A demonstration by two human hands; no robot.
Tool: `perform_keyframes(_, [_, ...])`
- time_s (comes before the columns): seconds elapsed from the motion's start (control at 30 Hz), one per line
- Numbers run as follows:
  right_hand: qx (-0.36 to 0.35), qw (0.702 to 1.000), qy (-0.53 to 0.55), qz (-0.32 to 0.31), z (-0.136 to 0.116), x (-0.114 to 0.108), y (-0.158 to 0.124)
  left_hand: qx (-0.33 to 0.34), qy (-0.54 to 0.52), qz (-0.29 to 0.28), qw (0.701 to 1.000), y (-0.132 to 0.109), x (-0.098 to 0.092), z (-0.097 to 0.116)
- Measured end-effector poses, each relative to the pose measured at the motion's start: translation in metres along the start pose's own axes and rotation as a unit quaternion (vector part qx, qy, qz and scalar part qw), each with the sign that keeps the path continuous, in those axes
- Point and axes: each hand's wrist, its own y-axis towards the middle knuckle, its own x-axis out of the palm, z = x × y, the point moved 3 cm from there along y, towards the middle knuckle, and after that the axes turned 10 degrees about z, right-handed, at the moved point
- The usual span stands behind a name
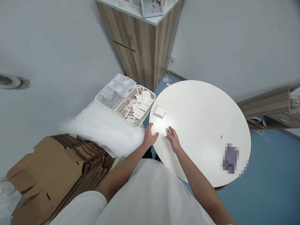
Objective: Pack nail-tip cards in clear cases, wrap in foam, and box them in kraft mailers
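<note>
My left hand [150, 136] hovers by the left edge of a round white table [201, 109], thumb and fingers apart and nothing between them. To its right, my right hand [172, 137] is over the tabletop with its fingers spread and slightly curled, also holding nothing. A small, flat white square packet [160, 111] with a clear-looking border lies on the table just beyond both hands, touched by neither. Left of the table sits a white basket [119, 113] of printed cards [138, 106], some with red pictures.
Beside the cards, another basket [98, 99] holds clear plastic cases [117, 89]. White foam-like sheets [100, 128] and a stack of flattened cardboard boxes [51, 168] lie nearer on the left. A blurred purple item [231, 158] rests at the table's right. A wooden cabinet [140, 47] stands behind.
</note>
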Motion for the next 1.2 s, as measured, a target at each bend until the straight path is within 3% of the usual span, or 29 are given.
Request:
perform_keyframes(0.2, [-0.021, 0.998, -0.005, -0.056, 0.009, -0.005, -0.024, -0.043, -0.027, 0.010, 0.999, -0.048, -0.016, -0.003])
perform_keyframes(0.37, [-0.023, 0.995, -0.003, -0.095, 0.022, 0.013, -0.030, -0.058, -0.012, 0.030, 0.998, -0.089, -0.052, -0.005])
perform_keyframes(0.63, [-0.099, 0.958, -0.097, -0.250, 0.010, 0.098, -0.055, -0.079, 0.038, 0.116, 0.989, -0.141, -0.128, -0.010])
perform_keyframes(0.77, [-0.140, 0.924, -0.157, -0.320, 0.001, 0.133, -0.074, -0.036, 0.074, 0.173, 0.982, -0.155, -0.174, -0.013])
perform_keyframes(0.87, [-0.159, 0.893, -0.205, -0.369, -0.001, 0.159, -0.090, 0.005, 0.114, 0.231, 0.966, -0.165, -0.219, -0.015])
perform_keyframes(0.97, [-0.196, 0.870, -0.239, -0.384, -0.003, 0.189, -0.107, -0.007, 0.167, 0.281, 0.945, -0.174, -0.268, -0.025])
perform_keyframes(1.03, [-0.227, 0.858, -0.255, -0.383, -0.005, 0.213, -0.118, -0.040, 0.202, 0.284, 0.936, -0.178, -0.296, -0.037])
perform_keyframes(1.2, [-0.317, 0.838, -0.296, -0.332, -0.014, 0.274, -0.139, -0.081, 0.259, 0.236, 0.933, -0.185, -0.337, -0.068])
